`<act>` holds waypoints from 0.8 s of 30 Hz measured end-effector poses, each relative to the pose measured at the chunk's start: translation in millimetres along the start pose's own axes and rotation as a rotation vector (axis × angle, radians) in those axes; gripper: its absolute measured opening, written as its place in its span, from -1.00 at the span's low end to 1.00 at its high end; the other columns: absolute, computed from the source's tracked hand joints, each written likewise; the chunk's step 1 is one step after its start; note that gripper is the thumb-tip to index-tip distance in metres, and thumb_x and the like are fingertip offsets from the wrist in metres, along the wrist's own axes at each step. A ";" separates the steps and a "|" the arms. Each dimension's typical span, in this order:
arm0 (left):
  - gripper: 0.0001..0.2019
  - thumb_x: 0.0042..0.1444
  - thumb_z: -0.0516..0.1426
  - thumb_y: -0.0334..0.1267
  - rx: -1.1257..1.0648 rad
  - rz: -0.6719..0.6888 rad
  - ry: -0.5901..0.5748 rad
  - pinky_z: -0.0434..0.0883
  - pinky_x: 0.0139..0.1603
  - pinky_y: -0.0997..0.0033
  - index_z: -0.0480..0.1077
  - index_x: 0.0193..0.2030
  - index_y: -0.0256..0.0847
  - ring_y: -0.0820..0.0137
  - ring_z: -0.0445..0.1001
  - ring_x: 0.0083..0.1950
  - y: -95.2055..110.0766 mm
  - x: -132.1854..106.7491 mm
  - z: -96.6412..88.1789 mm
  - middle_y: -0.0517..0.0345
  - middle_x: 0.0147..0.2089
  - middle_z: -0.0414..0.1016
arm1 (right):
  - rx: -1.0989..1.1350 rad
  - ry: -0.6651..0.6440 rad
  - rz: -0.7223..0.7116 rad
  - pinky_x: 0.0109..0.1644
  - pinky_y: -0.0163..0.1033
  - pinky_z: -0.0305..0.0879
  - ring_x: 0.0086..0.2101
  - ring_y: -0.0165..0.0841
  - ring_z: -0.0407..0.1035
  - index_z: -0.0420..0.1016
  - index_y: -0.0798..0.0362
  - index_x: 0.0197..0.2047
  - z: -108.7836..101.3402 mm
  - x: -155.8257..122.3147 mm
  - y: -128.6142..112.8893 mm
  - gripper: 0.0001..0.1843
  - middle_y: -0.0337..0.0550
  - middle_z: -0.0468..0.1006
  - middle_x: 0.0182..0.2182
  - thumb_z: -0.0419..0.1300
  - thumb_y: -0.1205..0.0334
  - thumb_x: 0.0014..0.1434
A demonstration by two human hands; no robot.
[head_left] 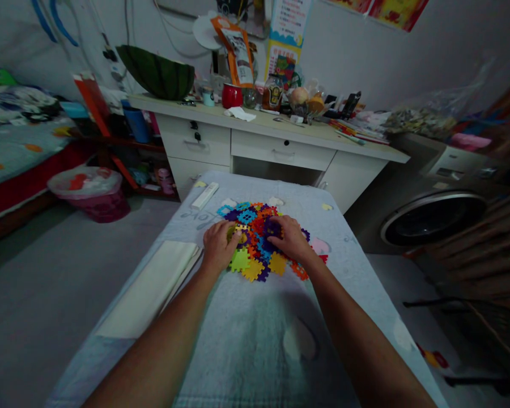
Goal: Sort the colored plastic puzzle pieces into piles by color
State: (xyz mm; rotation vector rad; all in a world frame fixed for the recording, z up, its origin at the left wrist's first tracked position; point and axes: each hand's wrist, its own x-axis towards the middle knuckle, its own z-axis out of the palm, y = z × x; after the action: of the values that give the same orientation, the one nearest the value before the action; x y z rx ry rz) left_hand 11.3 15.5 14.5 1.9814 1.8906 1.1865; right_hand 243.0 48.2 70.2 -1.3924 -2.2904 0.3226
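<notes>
A heap of flat, toothed plastic building tiles [255, 238] in orange, blue, purple, yellow and green lies on a table covered with a pale blue cloth [255, 328]. My left hand [219, 245] rests on the heap's left side, fingers curled round a yellow tile. My right hand [289, 237] lies on the right side, fingers bent over a purple tile [272, 228]. Both forearms reach in from the bottom edge.
A folded cream cloth [153, 286] lies on the table's left, a white remote-like bar [204, 195] at its far left. Beyond stands a cluttered white desk [276, 144] with half a watermelon [157, 73]. A pink bin [91, 192] stands left, a washing machine [433, 209] right.
</notes>
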 end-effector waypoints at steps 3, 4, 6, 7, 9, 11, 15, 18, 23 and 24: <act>-0.65 0.26 -0.02 -0.04 -0.016 -0.003 0.011 0.22 0.24 0.04 0.40 0.04 -0.15 0.14 0.33 0.19 -1.3 0.1 0.9 -0.04 0.12 0.43 | 0.086 0.000 -0.092 0.20 -0.06 0.14 0.07 -0.20 0.28 0.41 0.04 0.11 4.3 14.5 -6.5 -0.52 -0.01 0.45 0.06 0.27 0.05 0.16; -0.65 0.26 -0.01 -0.04 -0.018 -0.005 0.018 0.21 0.25 0.03 0.41 0.04 -0.15 0.14 0.33 0.20 -2.1 0.3 1.4 -0.04 0.12 0.42 | 0.090 0.009 -0.095 0.20 -0.07 0.14 0.06 -0.21 0.29 0.42 0.06 0.09 5.2 22.1 -7.9 -0.56 0.00 0.46 0.05 0.22 0.03 0.21; -0.65 0.25 0.00 -0.04 -0.025 -0.013 0.033 0.20 0.28 0.01 0.41 0.04 -0.14 0.14 0.31 0.21 -3.9 1.2 2.6 -0.04 0.13 0.40 | 0.064 0.017 -0.073 0.20 -0.10 0.14 0.05 -0.23 0.31 0.45 0.10 0.07 6.8 40.9 -10.9 -0.61 0.02 0.49 0.02 0.11 0.04 0.29; -0.65 0.24 0.00 -0.04 -0.032 -0.018 0.037 0.20 0.28 0.01 0.41 0.04 -0.13 0.14 0.31 0.22 -4.9 1.9 3.2 -0.04 0.14 0.39 | 0.039 0.005 -0.063 0.20 -0.12 0.14 0.05 -0.24 0.32 0.45 0.11 0.07 7.9 51.6 -12.9 -0.61 0.02 0.50 0.02 0.07 0.05 0.32; -0.65 0.24 0.01 -0.04 -0.057 -0.031 0.041 0.21 0.29 0.02 0.40 0.06 -0.13 0.15 0.30 0.24 -6.6 3.6 4.0 -0.04 0.14 0.37 | -0.023 -0.045 -0.060 0.21 -0.13 0.13 0.06 -0.25 0.32 0.45 0.10 0.09 11.9 74.0 -19.3 -0.59 0.02 0.50 0.04 0.01 0.04 0.35; -0.63 0.23 0.02 -0.04 -0.082 -0.039 0.042 0.22 0.29 0.02 0.38 0.08 -0.14 0.15 0.29 0.25 -8.2 5.7 4.3 -0.06 0.15 0.36 | -0.086 -0.121 -0.077 0.23 -0.10 0.12 0.11 -0.22 0.29 0.43 0.06 0.14 18.9 95.5 -28.6 -0.55 0.01 0.47 0.11 -0.04 0.01 0.37; -0.52 0.17 0.10 -0.04 -0.088 -0.041 0.031 0.22 0.31 -0.01 0.29 0.18 -0.18 0.10 0.26 0.29 -11.0 8.6 5.0 -0.13 0.21 0.32 | -0.224 -0.276 -0.102 0.26 0.17 0.02 0.22 -0.08 0.14 0.37 -0.05 0.23 39.2 130.4 -50.3 -0.50 0.01 0.35 0.22 -0.09 -0.06 0.36; -0.35 0.09 0.17 -0.05 -0.096 -0.056 0.019 0.21 0.32 -0.04 0.13 0.30 -0.18 0.06 0.23 0.33 -13.9 8.9 7.3 -0.16 0.27 0.26 | -0.305 -0.365 -0.127 0.25 0.34 -0.06 0.25 -0.01 0.09 0.33 -0.10 0.25 55.1 147.6 -63.1 -0.50 0.03 0.30 0.25 -0.11 -0.02 0.36; -0.15 0.01 0.20 -0.17 -0.171 -0.132 0.035 0.16 0.37 -0.10 -0.09 0.40 -0.21 0.01 0.12 0.41 -21.9 9.0 11.4 -0.24 0.37 0.13 | -0.359 -0.549 -0.151 0.14 0.32 0.16 0.13 0.04 0.28 0.42 -0.07 0.18 69.8 156.2 -72.2 -0.53 0.08 0.39 0.17 -0.08 0.03 0.33; -0.17 0.02 0.18 -0.21 -0.194 -0.154 0.039 0.15 0.37 -0.10 -0.09 0.40 -0.17 0.03 0.10 0.42 -23.5 9.5 11.5 -0.21 0.38 0.13 | -0.366 -0.565 -0.151 0.10 0.29 0.22 0.10 0.04 0.32 0.44 -0.05 0.16 70.0 154.9 -72.5 -0.54 0.10 0.41 0.16 -0.07 0.04 0.32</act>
State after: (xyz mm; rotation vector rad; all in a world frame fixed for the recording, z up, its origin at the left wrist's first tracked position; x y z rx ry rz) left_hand -0.8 33.0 -3.4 1.6933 1.8301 1.3177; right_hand 91.1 153.2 76.9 -1.4133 -3.0250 0.2849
